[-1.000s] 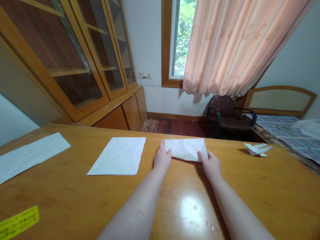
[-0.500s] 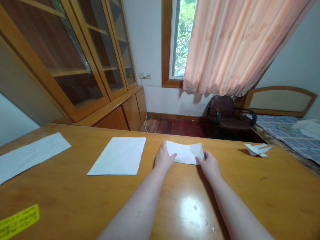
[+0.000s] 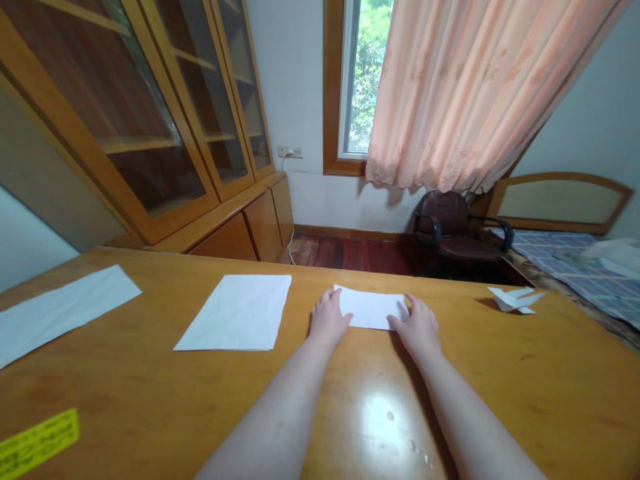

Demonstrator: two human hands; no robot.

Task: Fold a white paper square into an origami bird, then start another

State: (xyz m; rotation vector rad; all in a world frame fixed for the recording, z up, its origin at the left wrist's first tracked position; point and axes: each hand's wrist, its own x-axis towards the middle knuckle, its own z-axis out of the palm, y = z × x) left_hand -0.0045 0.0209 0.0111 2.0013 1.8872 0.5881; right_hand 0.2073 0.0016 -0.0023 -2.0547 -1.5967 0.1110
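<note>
Across the lower half of the view spreads a glossy, honey-coloured wooden table (image 3: pixel 150 400), its varnish catching a bright patch of light between the person's forearms. Behind it on the left stands a tall wooden cabinet (image 3: pixel 150 133) with glass doors and bare shelves; on the right a peach fabric curtain (image 3: pixel 475 87) hangs in soft folds beside a wood-framed window (image 3: pixel 367 73). Below the curtain sit a dark padded office chair (image 3: pixel 450 227) and a bed (image 3: pixel 590 273) with a checked blue cover. On the table, a long white sheet (image 3: pixel 60 310) lies at the far left, and a flat rectangular sheet of white paper (image 3: pixel 240 312) lies between it and the hands. Just right of that sheet rests a smaller folded white paper (image 3: pixel 373 309), a narrow rectangle lying flat near the table's far edge. The left hand (image 3: pixel 327 319) lies open, palm down, on its left end; the right hand (image 3: pixel 419 327), open too with fingers spread, presses on its right end. Well apart to the right sits a small folded paper shape (image 3: pixel 515 299) with pointed wings. A yellow label (image 3: pixel 37 443) is stuck near the bottom left corner.
</note>
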